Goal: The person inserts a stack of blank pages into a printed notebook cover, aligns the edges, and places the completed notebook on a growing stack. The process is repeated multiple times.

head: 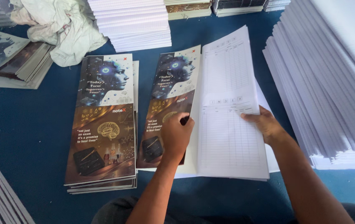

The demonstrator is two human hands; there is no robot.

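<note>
The open notebook (210, 120) lies on the blue table (32, 132) with its long axis running away from the person, slightly tilted to the right at the far end. Its printed cover (171, 95) is folded out to the left of the spine and its white ruled index page (229, 108) to the right. The left hand (176, 136) rests flat on the lower part of the cover, fingers curled lightly and pressing down near the spine fold; it grips nothing, only holds the cover down. The right hand (264, 124) lies on the right edge of the index page, about midway along the notebook's length, fingers spread nearly flat with the tips on the paper, and whether the thumb is tucked under the sheet I cannot tell. Both hands sit level with each other across the spine. Left of the notebook, just beside it, stands a pile of finished notebooks (102, 124) with the same cover; right of it rises a tall stack of white paper blocks (331, 79).
</note>
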